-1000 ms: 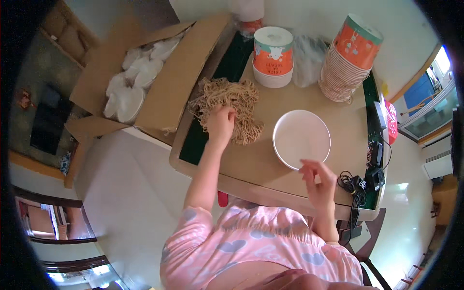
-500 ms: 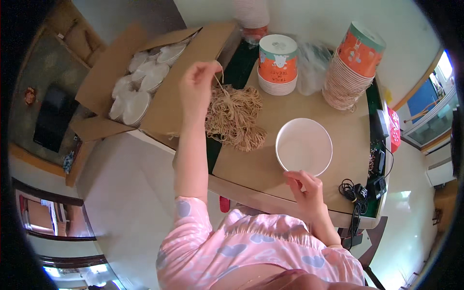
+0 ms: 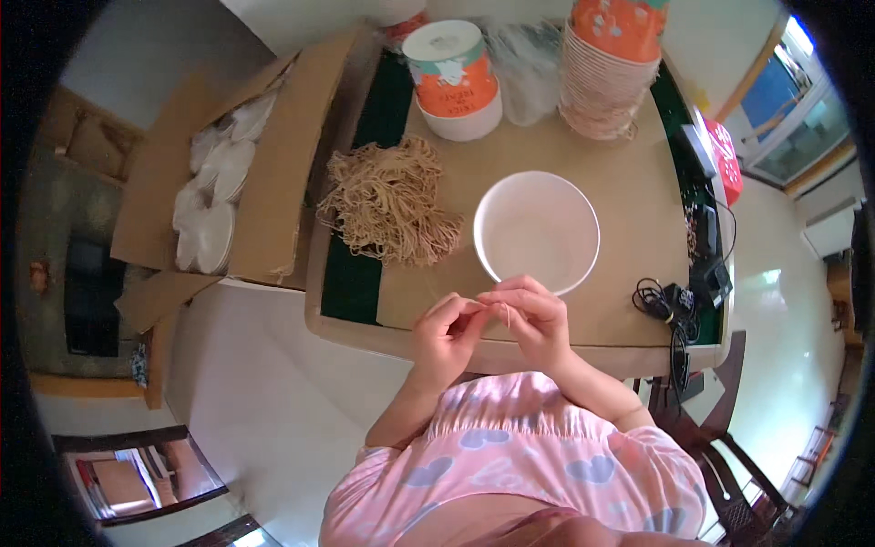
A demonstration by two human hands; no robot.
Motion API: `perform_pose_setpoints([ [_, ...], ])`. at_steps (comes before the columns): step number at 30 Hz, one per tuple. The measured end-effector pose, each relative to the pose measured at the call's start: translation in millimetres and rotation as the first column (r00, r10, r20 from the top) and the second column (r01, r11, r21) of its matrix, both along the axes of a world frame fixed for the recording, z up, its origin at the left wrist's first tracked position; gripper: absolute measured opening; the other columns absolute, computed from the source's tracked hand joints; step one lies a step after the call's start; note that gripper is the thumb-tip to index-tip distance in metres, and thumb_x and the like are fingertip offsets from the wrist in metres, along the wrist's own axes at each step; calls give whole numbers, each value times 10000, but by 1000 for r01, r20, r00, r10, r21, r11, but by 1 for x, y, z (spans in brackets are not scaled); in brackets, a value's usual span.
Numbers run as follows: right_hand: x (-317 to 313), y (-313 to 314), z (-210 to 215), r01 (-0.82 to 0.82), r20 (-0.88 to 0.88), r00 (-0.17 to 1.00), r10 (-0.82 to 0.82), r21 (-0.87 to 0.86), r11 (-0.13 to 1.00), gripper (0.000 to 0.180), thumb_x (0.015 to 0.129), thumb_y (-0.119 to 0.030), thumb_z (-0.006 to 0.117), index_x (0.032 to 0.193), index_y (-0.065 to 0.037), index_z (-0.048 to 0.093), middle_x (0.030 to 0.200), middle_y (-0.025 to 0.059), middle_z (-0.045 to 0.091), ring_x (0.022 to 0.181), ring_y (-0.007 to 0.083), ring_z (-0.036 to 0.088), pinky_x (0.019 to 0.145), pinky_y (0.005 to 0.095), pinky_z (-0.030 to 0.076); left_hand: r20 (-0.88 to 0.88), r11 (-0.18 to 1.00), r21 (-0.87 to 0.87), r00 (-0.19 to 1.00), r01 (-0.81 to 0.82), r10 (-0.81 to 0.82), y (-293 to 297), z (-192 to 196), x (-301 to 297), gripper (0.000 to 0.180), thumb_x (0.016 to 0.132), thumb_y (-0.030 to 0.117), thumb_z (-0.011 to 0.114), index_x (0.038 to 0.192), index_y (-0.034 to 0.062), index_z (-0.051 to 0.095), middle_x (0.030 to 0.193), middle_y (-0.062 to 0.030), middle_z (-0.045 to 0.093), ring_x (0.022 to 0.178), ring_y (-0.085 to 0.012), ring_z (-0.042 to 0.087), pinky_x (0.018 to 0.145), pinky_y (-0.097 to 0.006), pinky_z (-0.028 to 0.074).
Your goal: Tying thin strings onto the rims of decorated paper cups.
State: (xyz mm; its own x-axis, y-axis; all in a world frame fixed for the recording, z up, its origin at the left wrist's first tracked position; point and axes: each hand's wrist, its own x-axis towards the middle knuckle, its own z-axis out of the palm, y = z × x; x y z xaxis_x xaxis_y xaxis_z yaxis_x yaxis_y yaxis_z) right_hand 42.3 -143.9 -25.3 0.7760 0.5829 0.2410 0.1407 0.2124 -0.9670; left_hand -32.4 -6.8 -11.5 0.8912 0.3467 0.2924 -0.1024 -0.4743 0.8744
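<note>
My left hand (image 3: 448, 339) and my right hand (image 3: 538, 326) meet above the table's near edge, fingertips touching. Both are closed in a pinch on a thin beige cord, of which only a little shows between the fingers. Just beyond them stands a white paper bucket (image 3: 538, 230), its open mouth facing up and nothing seen inside. The right fingers overlap its near rim in view. A tangled heap of beige cords (image 3: 392, 201) lies farther off to the left, apart from both hands.
An orange-and-green bucket (image 3: 453, 84) stands upside down at the back, beside clear plastic (image 3: 526, 73) and a tall bucket stack (image 3: 609, 77). Left is an open carton (image 3: 290, 173) holding white lids (image 3: 217, 196). Black cables and adapters (image 3: 679, 305) lie at the right edge.
My left hand has come back from the cord heap with a cord and joined my right hand at the bucket's near side. The whole view has shifted.
</note>
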Motion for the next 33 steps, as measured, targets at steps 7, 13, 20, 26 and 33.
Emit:
perform_pose_setpoints([
  [7, 4, -20, 7, -72, -477, 848, 232, 330, 941, 236, 999, -127, 488, 926, 49, 628, 917, 85, 634, 869, 152, 591, 781, 276, 482, -12, 960, -19, 960, 279, -279, -4, -22, -5, 87, 796, 19, 729, 855, 23, 665, 677, -59, 543, 546, -129, 522, 488, -284, 401],
  [13, 2, -32, 12, -181, -270, 951, 149, -100, 978, 199, 992, -119, 514, 882, 28, 591, 785, -7, 566, 769, 56, 496, 689, 224, 427, -125, 855, -425, 916, 298, -382, 0, -5, -4, 275, 806, 2, 714, 1073, -5, 648, 905, -55, 595, 870, -119, 599, 777, -254, 498],
  [20, 5, -38, 26, -134, -47, 991, 126, -260, 956, 111, 939, -66, 577, 987, 25, 620, 722, 84, 563, 642, 123, 500, 593, 265, 437, -8, 766, -566, 928, 304, -373, 2, 5, 17, 283, 827, 12, 710, 1105, 9, 656, 932, -44, 587, 832, -115, 581, 798, -252, 502],
  [26, 6, -40, 25, 44, -130, 989, -75, -224, 974, 49, 886, -16, 635, 931, 3, 629, 765, 76, 620, 607, 96, 531, 553, 236, 435, -23, 972, -72, 974, 224, -226, -12, 6, 28, 90, 880, 44, 648, 953, 19, 601, 821, -56, 569, 707, -145, 575, 649, -279, 463],
  [33, 14, -41, 8, 246, 167, 962, -215, -192, 950, 75, 839, 1, 694, 883, -25, 640, 715, 26, 618, 572, 39, 494, 492, 219, 403, -64, 959, 85, 962, 272, -267, -23, 11, 41, 68, 948, 84, 532, 911, 31, 510, 797, -129, 539, 675, -292, 554, 600, -368, 438],
])
